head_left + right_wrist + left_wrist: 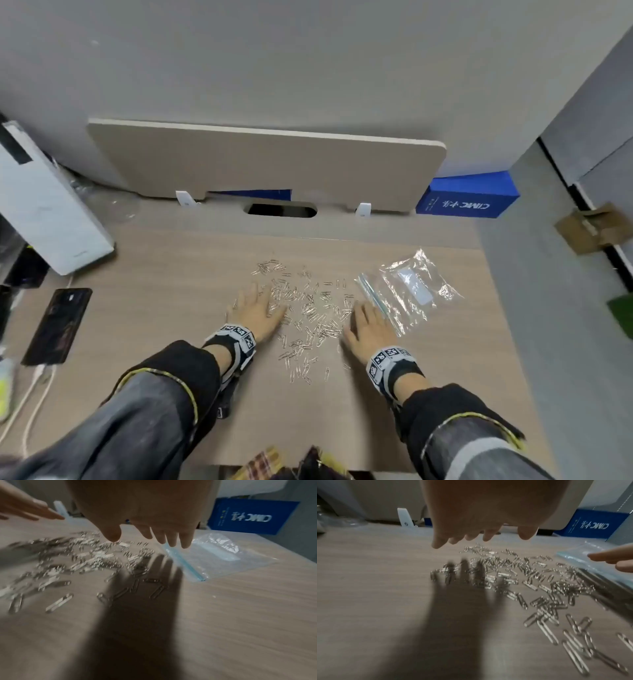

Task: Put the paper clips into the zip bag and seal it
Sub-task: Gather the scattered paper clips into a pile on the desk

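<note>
Both hands flat over the paper clips [305,308], zip bag [407,291] lying empty off to the right

Around us: black phone [56,325] and white cables at the desk's left edge, white box [44,205] behind it, blue carton [467,200] at the back right, beige divider panel [267,164] across the rear; nothing blocks the clips. Our left hand [257,310] hovers palm-down at the pile's left side, fingers straight and spread, holding nothing; our right hand [368,325] does the same on the right, fingertips just beside the bag's blue zip strip, also holding nothing. Clips lie scattered loose on the wood-grain desk [171,274], between the hands. Grey walls, wrist views blurred
</note>
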`<state>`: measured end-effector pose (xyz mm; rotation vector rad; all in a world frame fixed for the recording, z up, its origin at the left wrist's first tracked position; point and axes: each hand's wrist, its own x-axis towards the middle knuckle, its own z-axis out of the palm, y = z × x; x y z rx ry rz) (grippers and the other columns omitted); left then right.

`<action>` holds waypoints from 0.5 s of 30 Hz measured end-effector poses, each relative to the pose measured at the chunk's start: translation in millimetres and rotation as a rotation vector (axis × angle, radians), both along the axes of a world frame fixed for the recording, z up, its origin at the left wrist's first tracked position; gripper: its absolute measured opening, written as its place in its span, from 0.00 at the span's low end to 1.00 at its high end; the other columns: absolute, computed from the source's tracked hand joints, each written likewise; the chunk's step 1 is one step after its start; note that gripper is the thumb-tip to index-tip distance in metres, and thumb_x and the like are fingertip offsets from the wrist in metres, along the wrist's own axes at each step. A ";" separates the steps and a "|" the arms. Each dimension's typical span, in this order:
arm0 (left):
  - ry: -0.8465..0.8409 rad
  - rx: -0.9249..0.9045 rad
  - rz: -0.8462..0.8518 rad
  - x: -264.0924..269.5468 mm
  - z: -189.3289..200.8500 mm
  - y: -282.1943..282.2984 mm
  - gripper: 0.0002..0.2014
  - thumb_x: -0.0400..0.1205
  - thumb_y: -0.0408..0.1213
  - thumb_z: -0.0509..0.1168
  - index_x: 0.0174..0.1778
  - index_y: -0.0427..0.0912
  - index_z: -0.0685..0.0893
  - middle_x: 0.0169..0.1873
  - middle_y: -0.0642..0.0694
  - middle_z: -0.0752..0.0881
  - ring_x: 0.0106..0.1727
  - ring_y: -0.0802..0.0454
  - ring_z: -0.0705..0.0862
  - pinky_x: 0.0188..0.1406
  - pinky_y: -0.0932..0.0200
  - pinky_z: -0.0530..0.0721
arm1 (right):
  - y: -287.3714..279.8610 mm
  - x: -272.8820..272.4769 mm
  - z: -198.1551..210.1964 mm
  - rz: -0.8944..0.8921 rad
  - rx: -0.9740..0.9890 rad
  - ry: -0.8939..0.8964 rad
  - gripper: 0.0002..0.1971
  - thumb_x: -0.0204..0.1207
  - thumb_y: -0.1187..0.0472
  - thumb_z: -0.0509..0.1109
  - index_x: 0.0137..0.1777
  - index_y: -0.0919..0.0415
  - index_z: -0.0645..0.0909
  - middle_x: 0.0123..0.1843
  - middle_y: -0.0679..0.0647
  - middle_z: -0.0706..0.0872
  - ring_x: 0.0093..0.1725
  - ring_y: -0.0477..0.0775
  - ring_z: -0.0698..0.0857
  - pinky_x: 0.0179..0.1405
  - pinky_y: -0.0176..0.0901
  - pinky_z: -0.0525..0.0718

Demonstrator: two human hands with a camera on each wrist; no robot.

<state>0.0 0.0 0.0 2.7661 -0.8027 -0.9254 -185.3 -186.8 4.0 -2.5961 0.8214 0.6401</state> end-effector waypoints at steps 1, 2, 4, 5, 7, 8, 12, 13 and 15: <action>-0.004 0.026 -0.014 -1.2 -4.0 2.5 0.40 0.75 0.71 0.38 0.82 0.57 0.41 0.84 0.47 0.39 0.84 0.37 0.43 0.79 0.29 0.46 | 1.4 0.8 -3.5 0.053 -0.013 0.020 0.35 0.84 0.40 0.44 0.85 0.58 0.41 0.87 0.58 0.43 0.86 0.61 0.45 0.83 0.58 0.46; -0.017 0.043 -0.016 -2.1 -6.6 4.5 0.40 0.76 0.71 0.38 0.82 0.56 0.42 0.84 0.46 0.39 0.84 0.37 0.42 0.79 0.29 0.47 | 1.9 2.9 -7.8 0.080 -0.012 0.029 0.35 0.84 0.40 0.45 0.85 0.58 0.41 0.87 0.58 0.43 0.86 0.61 0.44 0.84 0.57 0.46; -0.057 0.042 -0.007 -3.2 -17.3 10.9 0.40 0.77 0.69 0.41 0.82 0.54 0.43 0.84 0.45 0.40 0.84 0.37 0.42 0.80 0.30 0.48 | 0.6 10.4 -17.8 0.091 -0.003 0.025 0.36 0.84 0.40 0.45 0.85 0.59 0.41 0.87 0.58 0.42 0.86 0.61 0.43 0.85 0.58 0.47; -0.065 0.031 0.001 -2.2 -23.4 12.1 0.40 0.77 0.69 0.42 0.82 0.54 0.44 0.84 0.45 0.40 0.84 0.36 0.43 0.80 0.30 0.49 | -0.9 16.1 -22.6 0.078 0.003 0.024 0.37 0.84 0.40 0.45 0.85 0.59 0.40 0.87 0.59 0.41 0.86 0.60 0.43 0.85 0.58 0.48; -0.070 0.021 0.010 -0.5 -29.7 11.7 0.39 0.77 0.68 0.44 0.82 0.54 0.44 0.84 0.45 0.39 0.84 0.36 0.43 0.80 0.31 0.49 | -3.1 26.8 -29.2 0.053 0.011 0.022 0.37 0.84 0.40 0.45 0.85 0.60 0.40 0.87 0.60 0.40 0.86 0.61 0.42 0.85 0.57 0.47; -0.071 0.018 0.011 -0.5 -32.9 11.3 0.39 0.77 0.67 0.44 0.82 0.54 0.44 0.84 0.45 0.39 0.84 0.36 0.42 0.80 0.31 0.48 | -3.1 31.0 -30.9 0.049 -0.003 0.019 0.36 0.84 0.40 0.44 0.85 0.60 0.40 0.87 0.60 0.39 0.86 0.61 0.41 0.85 0.57 0.46; -0.106 0.008 -0.037 -14.3 -49.8 11.4 0.41 0.76 0.69 0.39 0.82 0.52 0.40 0.83 0.45 0.37 0.84 0.40 0.37 0.81 0.34 0.39 | 16.5 37.9 -38.1 0.021 -0.001 -0.023 0.36 0.85 0.40 0.42 0.85 0.61 0.37 0.86 0.60 0.36 0.85 0.61 0.37 0.84 0.54 0.38; -0.108 -0.001 -0.068 -19.3 -53.2 10.6 0.42 0.75 0.68 0.37 0.82 0.50 0.39 0.83 0.45 0.36 0.84 0.40 0.36 0.82 0.35 0.39 | 24.7 37.0 -40.9 0.039 0.002 -0.043 0.37 0.85 0.40 0.42 0.85 0.61 0.37 0.86 0.59 0.35 0.85 0.60 0.37 0.84 0.53 0.37; -0.114 -0.026 -0.141 -27.4 -55.2 7.2 0.42 0.74 0.68 0.36 0.82 0.49 0.39 0.83 0.45 0.35 0.84 0.42 0.36 0.83 0.37 0.39 | 39.6 35.1 -46.3 0.108 0.010 -0.088 0.36 0.85 0.41 0.43 0.85 0.62 0.38 0.86 0.58 0.35 0.86 0.59 0.37 0.83 0.51 0.35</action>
